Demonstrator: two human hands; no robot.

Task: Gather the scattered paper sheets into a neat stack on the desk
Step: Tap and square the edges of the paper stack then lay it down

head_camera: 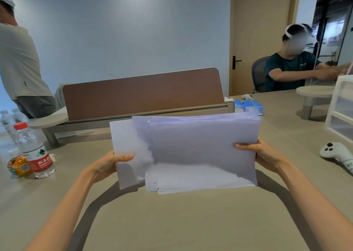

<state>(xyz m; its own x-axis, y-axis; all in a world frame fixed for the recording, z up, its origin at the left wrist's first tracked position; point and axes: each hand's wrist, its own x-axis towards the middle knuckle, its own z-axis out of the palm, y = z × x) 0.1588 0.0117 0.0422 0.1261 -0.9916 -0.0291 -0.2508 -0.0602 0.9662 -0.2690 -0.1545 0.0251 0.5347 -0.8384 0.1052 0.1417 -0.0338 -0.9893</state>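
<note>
Both bare forearms reach in over the near edge of the desk (181, 222), and between them the paper sheets (191, 151) stand upright on their long lower edge, which looks to rest on the desk top near its middle. The left hand (109, 163) clasps the left side of the bundle, thumb laid flat across the front sheet and the other fingers hidden behind, so it is pinching the paper. The right hand (262, 153) does the same on the right side, its thumb pressed across the front, its fingers out of sight at the back.

By my judgement the gathering is done, since no loose sheet shows on the desk. What is left is the squaring: one sheet juts out at the left, the lower edges step unevenly, and the stack has not yet been laid flat.

Off toward the left edge stand a water bottle (33, 151) and a small orange bottle (18, 163); near the right edge lies a white controller (336, 153). Beyond the sheets a brown divider panel (143, 92) runs along the far edge.
</note>
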